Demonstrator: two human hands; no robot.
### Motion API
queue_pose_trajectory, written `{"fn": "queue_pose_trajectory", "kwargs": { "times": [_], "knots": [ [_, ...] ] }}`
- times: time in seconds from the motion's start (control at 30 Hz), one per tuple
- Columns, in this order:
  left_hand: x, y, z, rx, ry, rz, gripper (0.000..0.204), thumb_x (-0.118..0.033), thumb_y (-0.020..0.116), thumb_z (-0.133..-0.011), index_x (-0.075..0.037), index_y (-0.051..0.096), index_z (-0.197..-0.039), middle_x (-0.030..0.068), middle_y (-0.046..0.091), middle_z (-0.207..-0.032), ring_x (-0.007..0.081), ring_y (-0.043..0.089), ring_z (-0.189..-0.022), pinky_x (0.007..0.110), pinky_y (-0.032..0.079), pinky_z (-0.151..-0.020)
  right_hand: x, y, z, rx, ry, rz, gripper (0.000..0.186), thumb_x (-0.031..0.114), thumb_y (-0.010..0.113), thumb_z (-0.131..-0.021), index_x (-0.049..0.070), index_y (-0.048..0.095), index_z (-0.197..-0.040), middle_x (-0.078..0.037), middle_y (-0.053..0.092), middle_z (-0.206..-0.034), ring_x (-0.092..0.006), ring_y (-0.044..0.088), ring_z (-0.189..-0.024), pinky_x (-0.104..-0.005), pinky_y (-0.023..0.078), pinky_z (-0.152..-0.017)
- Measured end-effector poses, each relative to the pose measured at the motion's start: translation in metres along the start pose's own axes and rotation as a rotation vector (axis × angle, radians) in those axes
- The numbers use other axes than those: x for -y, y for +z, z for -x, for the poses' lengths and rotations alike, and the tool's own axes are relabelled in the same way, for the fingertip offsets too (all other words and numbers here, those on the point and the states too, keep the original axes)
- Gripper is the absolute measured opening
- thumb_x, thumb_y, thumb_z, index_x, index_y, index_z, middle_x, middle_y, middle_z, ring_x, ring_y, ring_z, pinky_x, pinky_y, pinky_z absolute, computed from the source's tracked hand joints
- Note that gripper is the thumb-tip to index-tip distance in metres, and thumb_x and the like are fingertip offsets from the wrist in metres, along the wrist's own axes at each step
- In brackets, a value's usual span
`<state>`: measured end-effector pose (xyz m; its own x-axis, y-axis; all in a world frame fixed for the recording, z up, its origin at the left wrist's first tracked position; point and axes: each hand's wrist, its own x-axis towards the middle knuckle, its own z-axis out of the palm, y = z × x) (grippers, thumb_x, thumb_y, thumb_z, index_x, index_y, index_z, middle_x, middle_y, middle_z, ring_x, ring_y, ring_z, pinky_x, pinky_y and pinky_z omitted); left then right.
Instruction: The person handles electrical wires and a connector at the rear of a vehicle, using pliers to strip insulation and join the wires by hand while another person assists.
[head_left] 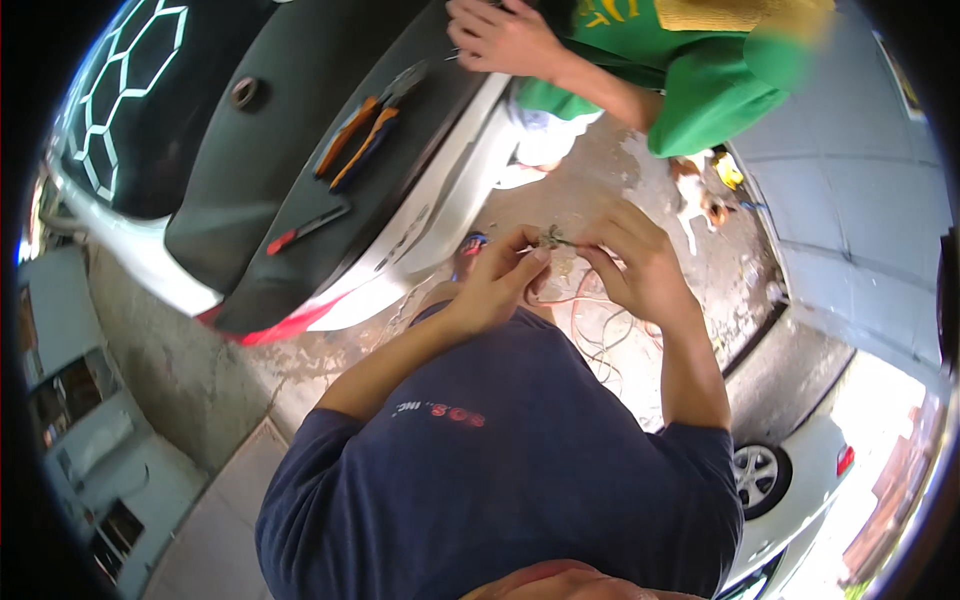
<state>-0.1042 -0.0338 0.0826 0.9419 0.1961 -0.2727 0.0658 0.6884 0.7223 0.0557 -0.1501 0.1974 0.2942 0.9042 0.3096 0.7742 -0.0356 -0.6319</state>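
Observation:
In front of my chest my left hand (508, 276) is closed, pinching a small greyish-green piece (549, 238) between thumb and fingertips; its exact kind is too small to make out. A thin dark-green wire (568, 243) runs from that piece to my right hand (637, 262), whose thumb and finger are closed on its end. Below both hands, reddish and dark cables (590, 300) hang in loops; whether they join the small piece is hidden. To the left, pliers (355, 140) with orange and blue handles and a red-and-black utility knife (308, 227) lie on a black car panel (265, 190).
A co-worker's hand (508, 38) rests at the panel's far end, beside a green shirt (710, 95). A brown ring (242, 92) lies on the panel. An orange-and-white animal (692, 195) is on the floor near a grey gate (840, 170). A parked car (800, 480) stands at lower right.

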Motion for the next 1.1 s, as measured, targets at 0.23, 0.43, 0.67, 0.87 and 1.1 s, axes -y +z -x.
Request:
{"fn": "queue_pose_trajectory", "kwargs": {
  "times": [0.23,0.43,0.67,0.87,1.1],
  "knots": [
    [0.011,0.028,0.053,-0.176,0.089,0.379,0.012,-0.022,0.058,-0.106,-0.012,0.055,-0.100,-0.0026,0.050,-0.083,0.0080,0.046,-0.066,0.023,0.038,-0.060,0.000,0.035,0.044,0.074,0.070,-0.203,0.018,0.004,0.076,-0.083,0.010,0.071,-0.098,-0.010,0.062,-0.088,-0.0310,0.062,-0.083,-0.0406,0.050,-0.072],
    [0.007,0.007,0.125,-0.290,0.112,0.447,0.026,-0.036,0.054,-0.107,-0.013,0.052,-0.096,-0.0020,0.049,-0.080,0.0079,0.038,-0.061,0.024,0.032,-0.054,0.025,0.080,-0.023,0.249,-0.348,-0.240,0.021,0.002,0.078,-0.081,0.009,0.072,-0.100,-0.009,0.056,-0.092,-0.0270,0.060,-0.085,-0.0353,0.049,-0.073],
    [0.010,-0.014,0.172,-0.334,0.446,0.477,0.030,-0.027,0.056,-0.106,-0.010,0.059,-0.131,0.0002,0.054,-0.089,0.0102,0.044,-0.067,0.027,0.037,-0.060,0.068,0.128,-0.077,0.461,-0.496,-0.302,0.026,0.004,0.078,-0.083,0.012,0.073,-0.107,-0.006,0.059,-0.098,-0.0197,0.061,-0.086,-0.0318,0.048,-0.070],
    [0.012,-0.050,0.198,-0.419,0.545,0.396,0.026,-0.019,0.054,-0.107,-0.010,0.056,-0.132,0.0018,0.060,-0.097,0.0086,0.043,-0.063,0.025,0.036,-0.058,0.012,0.158,-0.165,-0.004,0.099,0.204,0.051,0.049,0.059,-0.099,0.017,0.059,-0.138,-0.009,0.068,-0.080,-0.0195,0.066,-0.066,-0.0320,0.050,-0.060],
    [0.007,-0.088,0.219,-0.342,0.490,0.423,0.027,-0.025,0.053,-0.108,-0.010,0.056,-0.131,0.0017,0.058,-0.094,0.0086,0.042,-0.061,0.025,0.035,-0.056,0.050,0.166,-0.199,0.381,0.502,0.395,0.069,0.071,0.044,-0.097,0.020,0.050,-0.143,-0.011,0.075,-0.092,-0.0260,0.072,-0.074,-0.0385,0.055,-0.062]
  ]
}}
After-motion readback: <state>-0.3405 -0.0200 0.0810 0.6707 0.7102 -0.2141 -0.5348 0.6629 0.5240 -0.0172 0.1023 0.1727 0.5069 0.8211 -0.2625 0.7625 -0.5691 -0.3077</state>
